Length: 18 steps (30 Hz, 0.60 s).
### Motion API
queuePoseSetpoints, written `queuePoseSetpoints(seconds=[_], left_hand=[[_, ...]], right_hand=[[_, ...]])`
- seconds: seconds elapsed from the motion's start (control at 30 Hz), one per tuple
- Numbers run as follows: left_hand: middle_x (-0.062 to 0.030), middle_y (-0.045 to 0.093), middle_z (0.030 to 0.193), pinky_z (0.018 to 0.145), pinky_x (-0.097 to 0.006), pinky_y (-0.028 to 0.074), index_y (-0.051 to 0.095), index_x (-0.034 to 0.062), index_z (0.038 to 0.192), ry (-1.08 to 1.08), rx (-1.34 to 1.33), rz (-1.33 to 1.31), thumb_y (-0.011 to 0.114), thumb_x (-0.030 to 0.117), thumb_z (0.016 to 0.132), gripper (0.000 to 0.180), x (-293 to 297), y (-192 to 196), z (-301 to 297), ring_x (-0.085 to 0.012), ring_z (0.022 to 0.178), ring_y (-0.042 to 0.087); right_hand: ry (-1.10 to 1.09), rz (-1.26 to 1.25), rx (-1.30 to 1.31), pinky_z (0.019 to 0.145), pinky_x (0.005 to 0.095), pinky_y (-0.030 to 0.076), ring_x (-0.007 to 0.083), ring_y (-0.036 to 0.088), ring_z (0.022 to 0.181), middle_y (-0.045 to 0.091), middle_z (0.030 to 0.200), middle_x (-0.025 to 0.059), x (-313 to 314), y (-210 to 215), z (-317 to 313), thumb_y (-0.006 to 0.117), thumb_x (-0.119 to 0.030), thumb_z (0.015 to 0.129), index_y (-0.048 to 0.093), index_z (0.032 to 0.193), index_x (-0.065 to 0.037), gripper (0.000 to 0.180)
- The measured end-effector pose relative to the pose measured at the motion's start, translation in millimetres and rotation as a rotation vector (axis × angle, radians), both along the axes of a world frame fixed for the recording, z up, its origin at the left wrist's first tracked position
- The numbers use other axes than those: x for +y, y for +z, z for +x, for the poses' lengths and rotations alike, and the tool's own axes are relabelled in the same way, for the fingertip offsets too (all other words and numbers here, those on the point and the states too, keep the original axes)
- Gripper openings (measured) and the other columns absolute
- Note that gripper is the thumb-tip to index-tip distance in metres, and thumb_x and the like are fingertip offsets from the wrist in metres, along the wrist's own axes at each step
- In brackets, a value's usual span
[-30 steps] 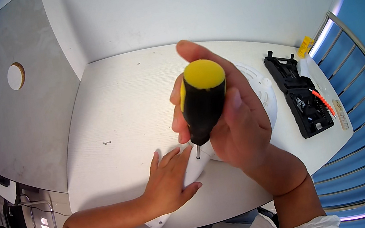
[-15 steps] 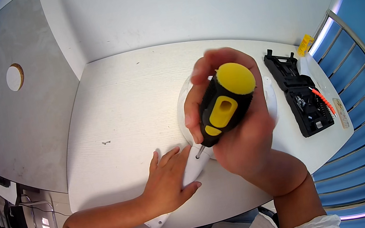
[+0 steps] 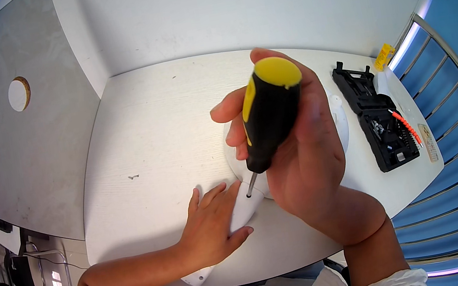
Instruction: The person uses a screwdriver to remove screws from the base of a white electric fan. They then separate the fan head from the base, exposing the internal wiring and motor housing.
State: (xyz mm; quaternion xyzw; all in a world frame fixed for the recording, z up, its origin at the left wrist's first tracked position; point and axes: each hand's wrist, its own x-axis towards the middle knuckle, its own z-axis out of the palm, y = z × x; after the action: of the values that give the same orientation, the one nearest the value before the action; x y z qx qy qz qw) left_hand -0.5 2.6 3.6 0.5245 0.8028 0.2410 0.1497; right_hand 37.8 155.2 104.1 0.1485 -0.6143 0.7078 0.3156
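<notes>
A yellow-and-black screwdriver stands tilted in my right hand, which is loosely closed around its handle with some fingers lifted at the left. Its metal shaft runs down into a small dark hole in a white plastic appliance. My left hand lies across the narrow body of this appliance and holds it against the table, thumb on the near side. A rounded white part shows behind my right hand, which hides most of it. The appliance's narrow end reaches past the table's front edge, below my left forearm.
An open black tool case with bits lies at the right, an orange flexible shaft on it. Behind it stands a yellow item. A few small screws rest on the white table. Metal railing borders the right side.
My right hand has turned the screwdriver, so its yellow side patch now faces left. The handle has tipped more upright and the fingers have loosened. My left hand has stayed put.
</notes>
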Motion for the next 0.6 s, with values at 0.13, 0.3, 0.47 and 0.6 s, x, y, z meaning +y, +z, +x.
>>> queuePoseSetpoints(seconds=[0.13,0.3,0.47,0.6], left_hand=[[-0.023,0.04,0.13,0.104,-0.06,0.016,0.022,-0.0008,0.138,-0.036,0.022,0.048,0.063,0.03,0.08,0.078,0,-3,-2,-0.0363,0.129,0.03],[-0.0231,0.04,0.13,0.104,-0.06,0.016,0.022,-0.0003,0.138,-0.038,0.018,0.054,0.064,0.03,0.08,0.078,0,-4,-3,-0.0363,0.129,0.03],[-0.0215,0.039,0.131,0.105,-0.058,0.017,0.028,-0.0012,0.135,0.0,0.017,0.037,0.067,0.029,0.076,0.076,-1,-2,1,-0.0363,0.128,0.03],[-0.0235,0.04,0.13,0.104,-0.06,0.016,0.022,-0.0008,0.138,-0.018,0.025,0.045,0.063,0.029,0.08,0.077,-1,-2,0,-0.0364,0.13,0.029]], right_hand=[[-0.055,-0.139,0.071,0.054,0.0251,0.047,0.014,0.057,0.069,0.055,0.097,0.0149,-7,-2,-2,0.075,-0.048,0.07,0.035,0.122,-0.004,0.078],[-0.029,-0.047,0.013,0.06,0.0285,0.049,0.0153,0.057,0.07,0.057,0.094,0.0134,-4,-4,0,0.067,-0.042,0.079,0.035,0.123,-0.004,0.066],[-0.058,-0.011,0.016,0.062,0.0274,0.049,0.0145,0.057,0.072,0.058,0.096,0.0156,-3,0,1,0.033,-0.045,0.096,0.031,0.13,0.0,0.057],[0.05,-0.075,0.14,0.054,0.0258,0.048,0.0151,0.057,0.068,0.058,0.093,0.0145,1,-6,-5,0.052,-0.052,0.086,0.033,0.127,-0.004,0.066]])
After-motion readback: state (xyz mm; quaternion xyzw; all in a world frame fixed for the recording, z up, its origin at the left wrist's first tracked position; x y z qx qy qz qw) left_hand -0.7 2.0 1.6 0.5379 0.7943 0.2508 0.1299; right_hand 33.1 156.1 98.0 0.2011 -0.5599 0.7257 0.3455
